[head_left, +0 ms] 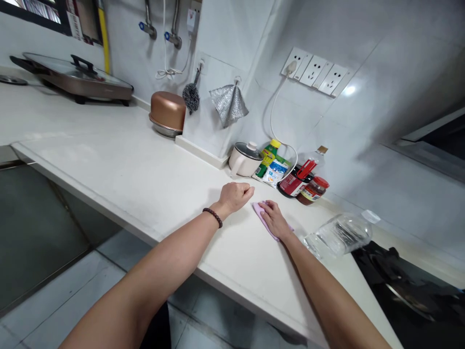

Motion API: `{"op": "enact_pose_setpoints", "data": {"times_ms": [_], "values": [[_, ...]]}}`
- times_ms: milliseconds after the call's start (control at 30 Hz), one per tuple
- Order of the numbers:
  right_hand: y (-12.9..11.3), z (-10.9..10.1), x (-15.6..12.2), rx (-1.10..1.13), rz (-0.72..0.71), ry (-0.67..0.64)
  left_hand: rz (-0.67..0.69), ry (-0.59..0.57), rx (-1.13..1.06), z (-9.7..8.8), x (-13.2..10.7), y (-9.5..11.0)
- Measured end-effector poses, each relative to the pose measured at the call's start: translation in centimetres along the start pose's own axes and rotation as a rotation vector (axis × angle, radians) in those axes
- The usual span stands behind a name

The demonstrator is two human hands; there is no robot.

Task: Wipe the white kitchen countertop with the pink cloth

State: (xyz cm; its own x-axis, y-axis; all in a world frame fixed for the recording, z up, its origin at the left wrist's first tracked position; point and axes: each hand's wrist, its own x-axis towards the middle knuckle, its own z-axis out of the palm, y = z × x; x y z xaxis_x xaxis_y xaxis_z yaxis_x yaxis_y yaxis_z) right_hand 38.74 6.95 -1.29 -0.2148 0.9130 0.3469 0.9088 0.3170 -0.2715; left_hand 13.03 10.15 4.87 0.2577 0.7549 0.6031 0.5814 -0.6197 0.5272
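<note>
My right hand (275, 220) presses a folded light purple cloth (262, 213) against the white countertop (119, 160), fingers curled over its upper edge. To its left, my left hand (236, 196) is closed in a fist above the counter, with nothing showing in it. A dark bead bracelet (212, 217) circles the left wrist. Just beyond the left fist stands a small cream pot (244, 162) with a glass lid. To the right of the right forearm, a large clear plastic bottle (341, 234) lies on its side.
Along the wall stand a green bottle with a yellow cap (268, 157), a white-and-blue packet (275, 170), a dark jar (293, 184) and a red-lidded jar (313, 190). A gas stove (407, 291) is at right. An electric pan (80, 80) and a copper-coloured pot (167, 110) sit at left.
</note>
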Motion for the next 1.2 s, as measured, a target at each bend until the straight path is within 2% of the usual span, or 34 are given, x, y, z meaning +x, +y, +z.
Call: {"op": "enact_pose_setpoints", "data": {"times_ms": [167, 333, 467, 600, 700, 833, 1000, 1200], "values": [[4.0, 0.7, 4.5, -0.012, 0.067, 0.0, 0.055, -0.019, 0.013, 0.0, 0.3, 0.3], [7.0, 1.1, 8.0, -0.094, 0.178, -0.031, 0.062, -0.043, 0.042, 0.1, 0.4, -0.1], [8.6, 1.4, 10.1, -0.145, 0.269, -0.025, 0.039, -0.055, 0.089, 0.0, 0.7, -0.6], [9.2, 1.5, 11.1, -0.171, 0.318, -0.031, 0.03, -0.076, 0.116, 0.0, 0.8, -0.9], [8.6, 1.3, 10.5, -0.184, 0.307, -0.059, 0.011, -0.094, 0.137, 0.0, 0.7, -1.1], [7.0, 0.7, 8.2, -0.203, 0.275, -0.105, -0.008, -0.102, 0.154, -0.1, 0.7, -1.3], [4.4, -0.1, 4.1, -0.214, 0.208, -0.139, -0.066, -0.085, 0.14, -0.4, 0.8, -1.8], [0.4, -1.2, -2.0, -0.155, 0.012, -0.126, -0.114, -0.099, 0.163, -0.6, 0.9, -2.4]]}}
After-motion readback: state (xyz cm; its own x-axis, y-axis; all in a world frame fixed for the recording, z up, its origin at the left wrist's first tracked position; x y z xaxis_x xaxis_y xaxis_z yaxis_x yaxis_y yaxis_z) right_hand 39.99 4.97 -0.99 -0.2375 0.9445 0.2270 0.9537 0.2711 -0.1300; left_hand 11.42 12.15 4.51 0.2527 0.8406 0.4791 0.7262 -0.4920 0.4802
